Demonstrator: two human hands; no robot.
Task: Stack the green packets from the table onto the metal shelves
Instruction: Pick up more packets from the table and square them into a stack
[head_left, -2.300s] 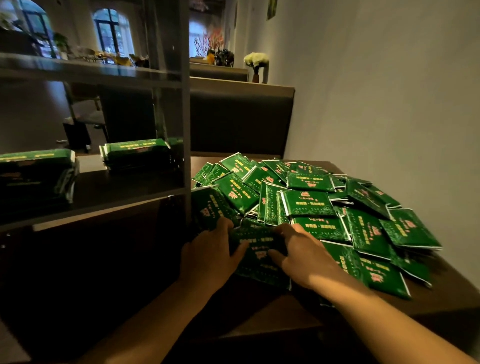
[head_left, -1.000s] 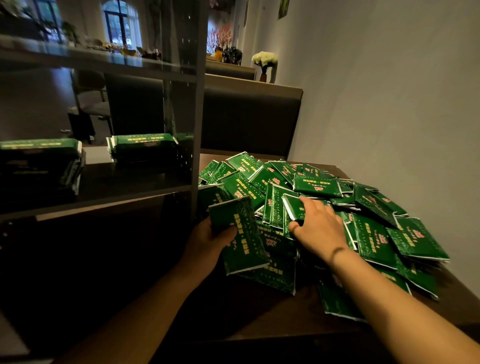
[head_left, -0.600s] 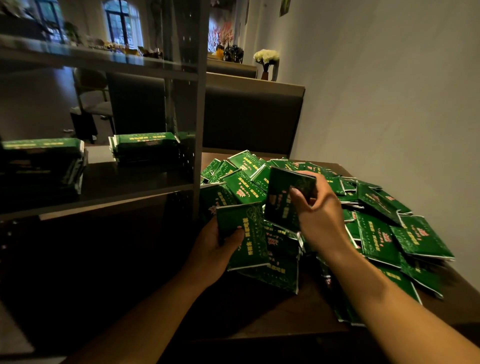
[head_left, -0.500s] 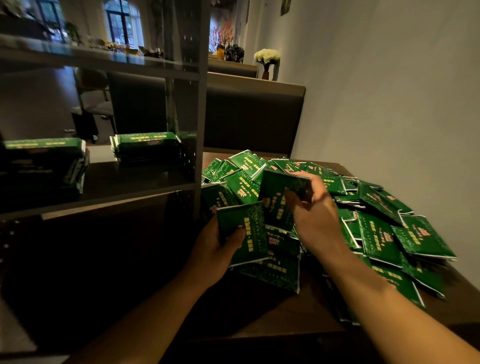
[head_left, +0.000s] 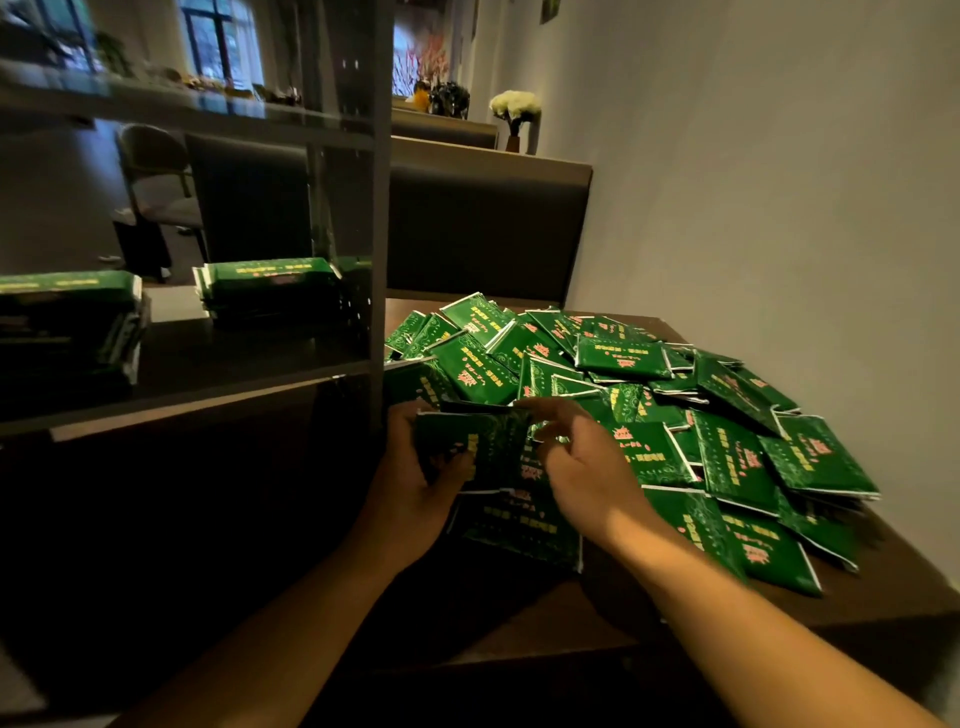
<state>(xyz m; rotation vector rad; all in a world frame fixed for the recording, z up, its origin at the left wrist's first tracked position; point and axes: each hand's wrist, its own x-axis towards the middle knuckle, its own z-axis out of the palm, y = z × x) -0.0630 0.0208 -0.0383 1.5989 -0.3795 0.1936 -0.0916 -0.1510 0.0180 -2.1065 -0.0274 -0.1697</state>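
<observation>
A small stack of green packets (head_left: 470, 447) sits in the left hand (head_left: 415, 493), thumb curled over its face, held just above the near edge of the loose heap of packets (head_left: 675, 415) on the brown table (head_left: 883, 597). The right hand (head_left: 587, 467) is beside the stack, fingers loosely bent at its right edge; whether they pinch it I cannot tell. Left of the table, two packet stacks (head_left: 265, 286) rest on the metal shelf (head_left: 208, 364)
</observation>
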